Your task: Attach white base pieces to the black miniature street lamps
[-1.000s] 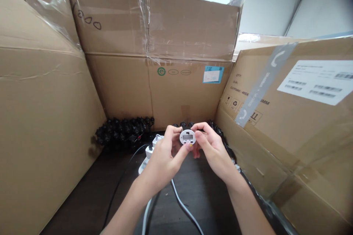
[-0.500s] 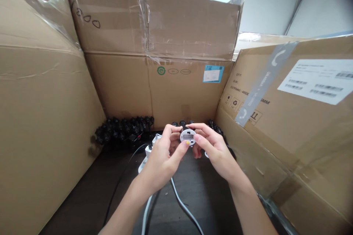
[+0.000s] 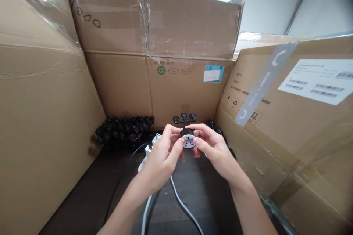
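Note:
Between both hands is a small black lamp-like piece (image 3: 189, 141) with three hexagonal lantern heads on a thin stem. Its round white base faces me, showing slots and a recess; finer details are too small to read. My left hand (image 3: 164, 153) grips the left side, its thumb on the base's rim. From the right, my right hand (image 3: 215, 147) holds the same piece, thumb tip on the base and fingers behind. The fingers hide most of the black body. A bit of something white peeks out beside my right hand, mostly covered.
A heap of similar black pieces (image 3: 124, 130) lies at the back left, with more black pieces (image 3: 216, 127) at the back right. A white power strip (image 3: 142, 164) with plugs and cables (image 3: 180, 202) rests on the dark table (image 3: 209, 205). Cardboard boxes (image 3: 190, 95) wall the sides and back.
The lamp piece has tilted: its lantern heads have risen into view above my fingers, and the white base is now seen at a flatter angle. Both hands keep their hold.

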